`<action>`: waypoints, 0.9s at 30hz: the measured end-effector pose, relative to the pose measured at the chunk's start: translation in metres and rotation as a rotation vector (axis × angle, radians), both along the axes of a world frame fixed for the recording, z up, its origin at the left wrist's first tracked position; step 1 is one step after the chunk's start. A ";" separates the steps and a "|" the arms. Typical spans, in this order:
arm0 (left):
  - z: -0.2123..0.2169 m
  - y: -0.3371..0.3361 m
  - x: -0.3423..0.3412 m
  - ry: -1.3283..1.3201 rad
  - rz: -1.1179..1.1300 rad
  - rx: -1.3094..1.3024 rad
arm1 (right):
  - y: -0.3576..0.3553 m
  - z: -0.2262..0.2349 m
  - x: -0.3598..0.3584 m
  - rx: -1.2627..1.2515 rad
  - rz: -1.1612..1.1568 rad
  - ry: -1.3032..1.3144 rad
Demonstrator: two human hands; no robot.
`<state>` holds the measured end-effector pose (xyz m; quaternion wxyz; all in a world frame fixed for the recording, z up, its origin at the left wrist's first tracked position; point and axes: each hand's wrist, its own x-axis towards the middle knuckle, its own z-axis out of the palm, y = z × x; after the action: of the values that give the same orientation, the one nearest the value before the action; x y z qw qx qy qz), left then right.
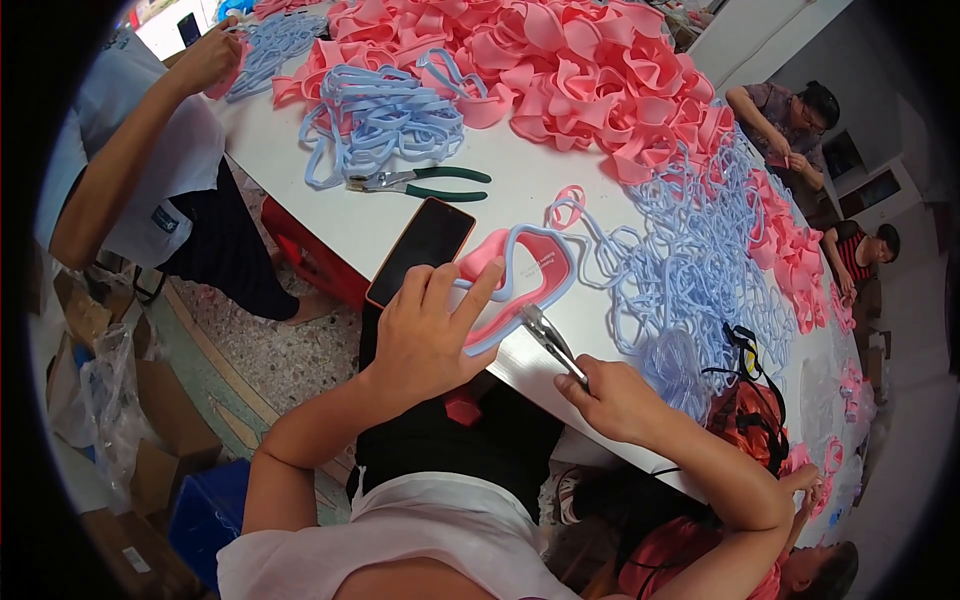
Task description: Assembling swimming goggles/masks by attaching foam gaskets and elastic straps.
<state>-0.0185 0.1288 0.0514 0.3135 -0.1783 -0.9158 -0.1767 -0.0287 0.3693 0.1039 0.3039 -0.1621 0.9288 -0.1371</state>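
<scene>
My left hand is closed on a curved pink soft piece, its fingers partly in front of it. A pale blue rubbery strip runs along the edge of this piece. In my right hand is a pair of metal pliers, gripped by the handles. Their jaws meet the lower right edge of the piece, at the blue strip. Whether the jaws are closed on it I cannot make out. A black phone lies just beyond my left hand.
Green-handled pliers lie beside a bundle of blue strips. Pink pieces are heaped at the back; loose blue strips spread to the right. A dark-strapped red bag sits near the right edge. Co-workers sit or stand around the white table.
</scene>
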 end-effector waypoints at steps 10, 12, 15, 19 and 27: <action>-0.007 0.008 -0.010 -0.020 -0.007 0.022 | 0.010 -0.019 -0.022 0.023 0.063 0.083; -0.011 0.006 -0.014 -0.039 -0.009 0.036 | 0.009 -0.014 -0.025 0.039 0.006 -0.044; -0.015 -0.001 -0.019 -0.093 -0.022 0.084 | 0.015 -0.019 -0.024 0.036 -0.038 -0.039; -0.014 -0.009 -0.030 -0.117 0.120 0.143 | 0.024 -0.035 -0.018 0.208 -0.115 0.105; -0.014 0.013 -0.032 -0.099 -0.117 0.155 | 0.043 -0.040 -0.035 -0.213 -0.050 0.534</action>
<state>-0.0502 0.1415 0.0371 0.2700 -0.1977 -0.9017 -0.2737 -0.0637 0.4128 0.0641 0.0265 -0.2004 0.9600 -0.1939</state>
